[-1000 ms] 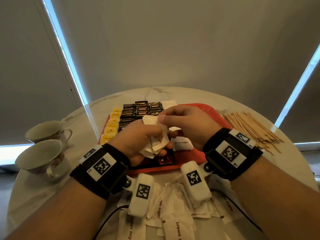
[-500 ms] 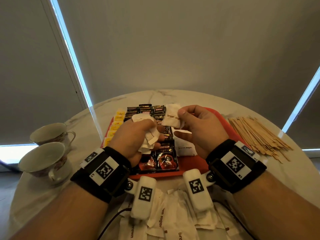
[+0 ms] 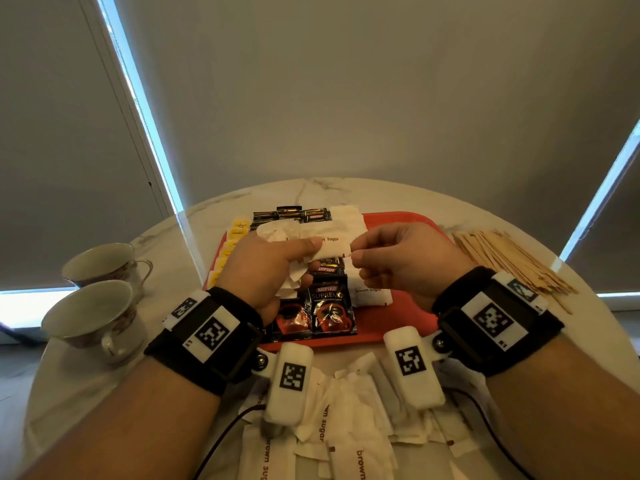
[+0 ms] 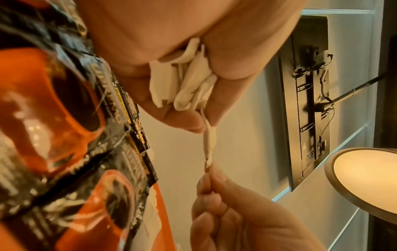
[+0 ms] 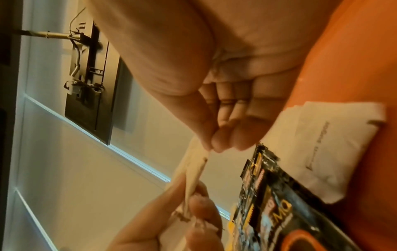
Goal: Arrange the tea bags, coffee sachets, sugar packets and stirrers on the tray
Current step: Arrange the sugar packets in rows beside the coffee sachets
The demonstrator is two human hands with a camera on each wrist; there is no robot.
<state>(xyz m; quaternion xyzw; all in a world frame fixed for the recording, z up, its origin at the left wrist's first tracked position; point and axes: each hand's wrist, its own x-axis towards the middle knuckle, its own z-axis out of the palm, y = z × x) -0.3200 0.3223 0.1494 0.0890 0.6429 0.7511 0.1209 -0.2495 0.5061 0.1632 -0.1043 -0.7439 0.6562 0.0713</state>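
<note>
My left hand (image 3: 306, 252) grips a bundle of white brown-sugar packets (image 4: 187, 81) above the red tray (image 3: 412, 306). One sugar packet (image 3: 330, 242) stretches level between both hands: the left thumb presses one end and my right hand (image 3: 356, 252) pinches the other end (image 5: 196, 171). On the tray lie black coffee sachets (image 3: 329, 306), yellow tea bags (image 3: 237, 230) along the left side, more sugar packets (image 3: 348, 216) at the back and one (image 3: 372, 294) under the right hand. Wooden stirrers (image 3: 512, 261) are heaped on the table to the right of the tray.
Two teacups (image 3: 93, 313) stand at the table's left edge. Several loose sugar packets (image 3: 346, 431) are scattered on the marble table (image 3: 207, 216) in front of the tray, under my wrists. A cable (image 3: 221, 441) runs across them. Grey blinds fill the background.
Half a second ago the right hand held one packet upright, apart from the bundle. Now that packet lies level, with the left thumb on its other end. Both hands sit slightly higher.
</note>
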